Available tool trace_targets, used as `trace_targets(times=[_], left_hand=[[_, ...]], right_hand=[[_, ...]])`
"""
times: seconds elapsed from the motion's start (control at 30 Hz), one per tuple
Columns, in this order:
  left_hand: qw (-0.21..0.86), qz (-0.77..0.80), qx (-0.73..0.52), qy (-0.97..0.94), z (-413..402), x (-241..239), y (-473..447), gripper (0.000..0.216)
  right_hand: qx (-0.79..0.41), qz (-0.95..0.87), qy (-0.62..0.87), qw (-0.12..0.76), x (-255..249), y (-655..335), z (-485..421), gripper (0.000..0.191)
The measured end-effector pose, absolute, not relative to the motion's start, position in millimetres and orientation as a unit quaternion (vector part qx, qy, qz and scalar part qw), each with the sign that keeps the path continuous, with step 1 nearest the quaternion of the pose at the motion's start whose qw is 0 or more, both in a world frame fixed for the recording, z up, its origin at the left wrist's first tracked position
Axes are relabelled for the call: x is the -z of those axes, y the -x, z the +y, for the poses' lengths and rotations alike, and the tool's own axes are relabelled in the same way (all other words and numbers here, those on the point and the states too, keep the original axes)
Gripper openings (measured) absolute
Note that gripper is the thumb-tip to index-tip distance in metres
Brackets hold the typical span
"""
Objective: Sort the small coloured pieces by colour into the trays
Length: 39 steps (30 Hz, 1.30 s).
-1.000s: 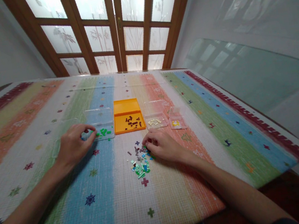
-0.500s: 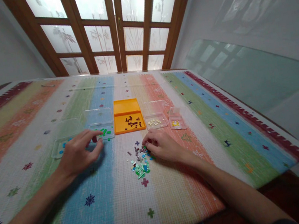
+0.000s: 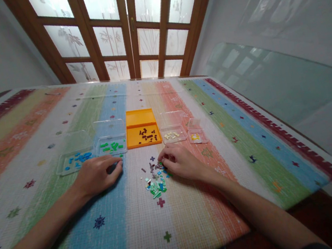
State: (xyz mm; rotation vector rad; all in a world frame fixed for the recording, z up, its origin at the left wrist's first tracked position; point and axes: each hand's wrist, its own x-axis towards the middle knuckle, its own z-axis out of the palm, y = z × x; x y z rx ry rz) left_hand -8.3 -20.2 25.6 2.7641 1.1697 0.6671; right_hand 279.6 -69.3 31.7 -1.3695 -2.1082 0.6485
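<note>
My left hand (image 3: 100,174) is over the cloth in front of the clear box of green bricks (image 3: 112,147). Its thumb and forefinger are pinched together, and whatever they hold is too small to make out. One loose green brick (image 3: 121,155) lies right by those fingertips, outside the box. At the right edge of a pile of small toy bricks (image 3: 157,187), mostly pale green with some brown, grey and blue, my right hand (image 3: 179,162) rests with curled fingers. What is between its fingertips is hidden.
An orange case (image 3: 140,118) with dark brown bricks stands open in the middle. To its left is a clear box of blue bricks (image 3: 80,158). On its right are a box of cream bricks (image 3: 172,135) and a smaller box of yellow pieces (image 3: 195,137). A striped tablecloth (image 3: 195,216) lies beneath.
My left hand has come down and nearer from above the green bricks' box, and its thumb and forefinger have closed. More blue and green bricks show. My right hand stays about where it was.
</note>
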Motion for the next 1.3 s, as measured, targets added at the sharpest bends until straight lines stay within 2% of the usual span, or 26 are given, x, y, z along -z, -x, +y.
trace_targets(times=[0.2, 0.57, 0.83, 1.1, 1.3], left_hand=[[0.052, 0.397, -0.235, -0.885, -22, -29, 9, 0.029], [0.089, 0.417, -0.189, -0.885, -18, -25, 8, 0.032], [0.024, 0.475, -0.263, -0.840, -8, -41, 27, 0.028], [-0.001, 0.572, -0.202, -0.795, 1, -48, 39, 0.040], [-0.033, 0.586, -0.195, -0.786, 0, -46, 39, 0.046]], right_hand=[[-0.245, -0.783, 0.507, 0.263, -32, -279, -69, 0.023], [-0.246, -0.781, 0.506, 0.269, -30, -279, -69, 0.022], [-0.252, -0.780, 0.505, 0.269, -30, -280, -69, 0.022], [-0.246, -0.783, 0.504, 0.269, -29, -280, -69, 0.022], [-0.237, -0.788, 0.497, 0.274, -29, -282, -68, 0.021]])
